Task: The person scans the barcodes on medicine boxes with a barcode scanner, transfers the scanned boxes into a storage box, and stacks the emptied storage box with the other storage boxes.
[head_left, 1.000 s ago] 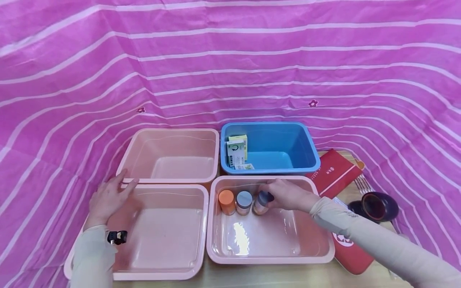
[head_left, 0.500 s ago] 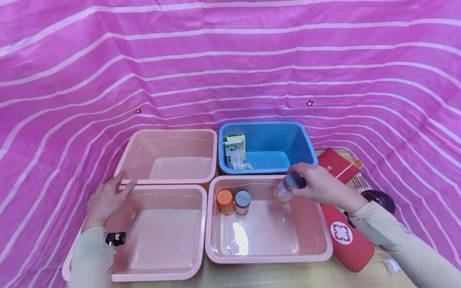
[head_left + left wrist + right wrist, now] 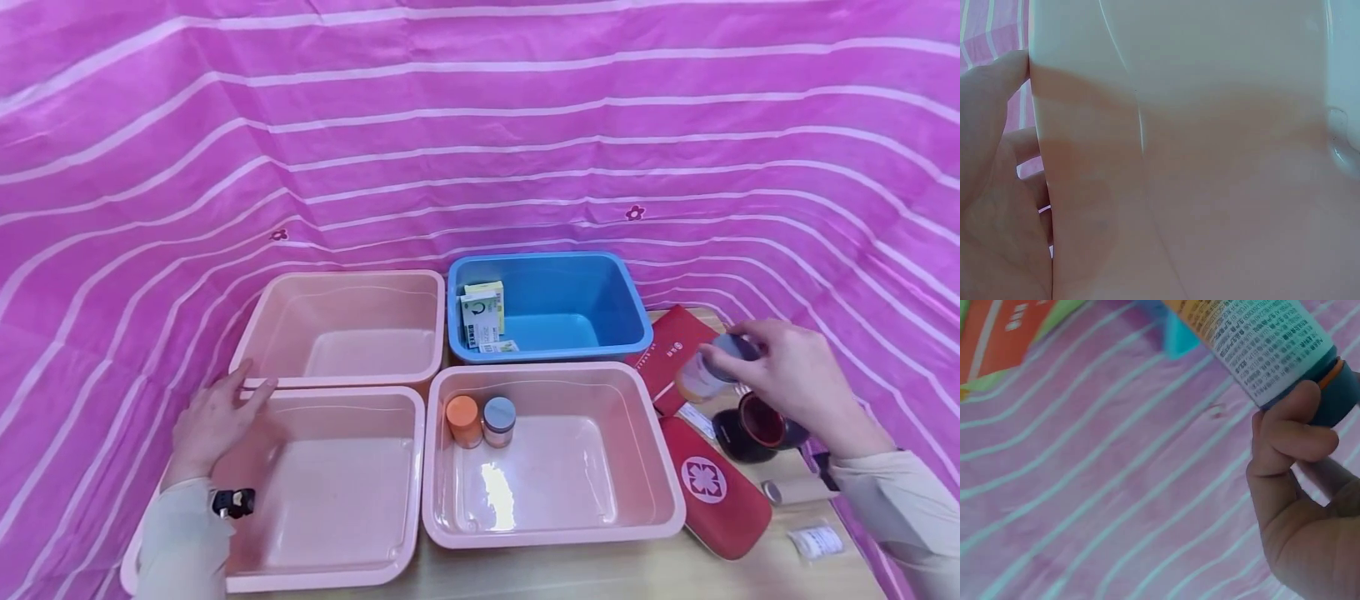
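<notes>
Striped pink cloth (image 3: 480, 125): backdrop, draped behind and round everything.

Four bins on the worktop (image 3: 600, 571). Near-left pink bin (image 3: 330, 492): our left hand (image 3: 213, 417) rests on its far-left rim, fingers straight and relaxed, gripping nothing. Far-left pink bin (image 3: 345, 325): just beyond those fingers. Blue bin (image 3: 555, 304): left of and beyond our right-hand fingers, cartons (image 3: 480, 315) in its left corner. Near-right pink bin (image 3: 555, 454): left of and below the right hand, two capped jars (image 3: 480, 421) standing together at its far-left.

Bottle (image 3: 705, 371): pale body with small print, dark blue cap, orange ring beneath it. Held tilted in the air by our right hand (image 3: 795, 379), fingers (image 3: 1294, 434) curled round the cap end, above a red pouch (image 3: 716, 492) and a dark cup (image 3: 757, 421).

Risk, as we judge it: the grip sits only at the cap, so the hanging body could swing or slip free, dropping onto the cup.
</notes>
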